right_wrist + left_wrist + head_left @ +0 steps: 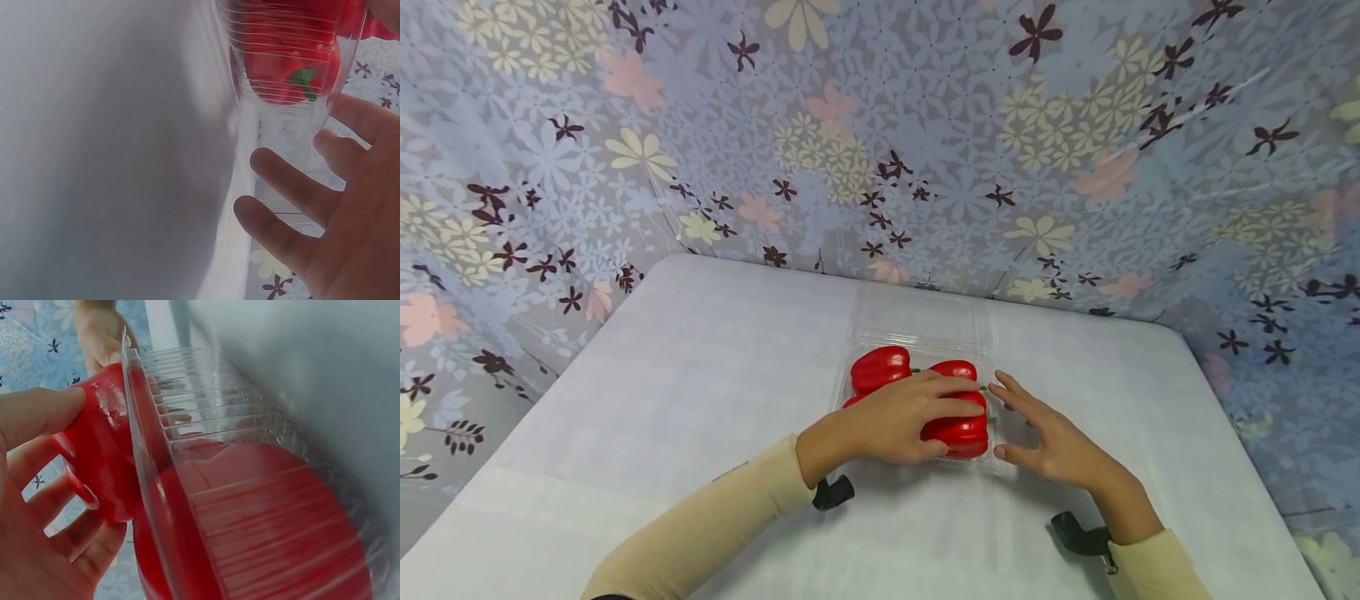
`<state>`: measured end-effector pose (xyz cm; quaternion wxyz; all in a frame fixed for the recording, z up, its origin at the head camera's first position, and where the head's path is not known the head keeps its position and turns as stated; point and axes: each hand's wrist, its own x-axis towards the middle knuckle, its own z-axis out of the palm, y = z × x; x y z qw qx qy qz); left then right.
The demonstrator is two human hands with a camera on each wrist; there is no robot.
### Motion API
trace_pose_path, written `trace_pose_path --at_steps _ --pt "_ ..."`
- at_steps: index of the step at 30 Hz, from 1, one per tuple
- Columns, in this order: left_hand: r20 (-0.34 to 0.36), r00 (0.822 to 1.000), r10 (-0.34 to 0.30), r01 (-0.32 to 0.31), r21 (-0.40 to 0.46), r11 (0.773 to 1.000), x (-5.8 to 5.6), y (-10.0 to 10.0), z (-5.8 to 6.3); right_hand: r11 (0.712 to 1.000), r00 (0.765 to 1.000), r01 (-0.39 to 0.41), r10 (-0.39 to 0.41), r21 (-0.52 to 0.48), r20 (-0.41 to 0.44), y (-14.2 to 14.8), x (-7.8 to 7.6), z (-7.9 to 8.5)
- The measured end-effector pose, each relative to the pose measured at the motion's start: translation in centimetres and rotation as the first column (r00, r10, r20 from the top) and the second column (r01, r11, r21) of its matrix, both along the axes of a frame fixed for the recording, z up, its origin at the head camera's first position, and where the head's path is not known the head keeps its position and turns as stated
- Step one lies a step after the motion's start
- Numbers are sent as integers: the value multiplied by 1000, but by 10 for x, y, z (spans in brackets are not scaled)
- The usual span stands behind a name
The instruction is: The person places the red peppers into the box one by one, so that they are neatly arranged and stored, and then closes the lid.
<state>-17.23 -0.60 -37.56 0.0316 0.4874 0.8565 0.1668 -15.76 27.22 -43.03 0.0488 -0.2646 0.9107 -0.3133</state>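
Observation:
A clear plastic clamshell container (917, 315) lies with its lid folded back, holding several red bell peppers. One red bell pepper (880, 369) sits at its back left, another (953, 367) at the back right. Over the near right part, my left hand (898, 417) grips a red bell pepper (103, 447), thumb on one side and fingers on the other. That pepper stands above the container's rim in the left wrist view. To the right of the container is my right hand (1063, 446), fingers spread, holding nothing. Its fingertips are close to the container's right edge. My left hand partly hides the front left pepper.
The container rests on a table with a white cover (737, 367). Behind the table and at its sides hangs a floral-patterned curtain (880, 150). Dark wrist-camera mounts (1078, 533) stick out below both wrists.

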Motion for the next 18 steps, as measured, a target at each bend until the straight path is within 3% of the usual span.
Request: trace_pose_path --at_steps 18 --pt "63 998 5 -2 -58 998 -2 -1 3 1000 1000 0 0 3 6 1 -2 -2"
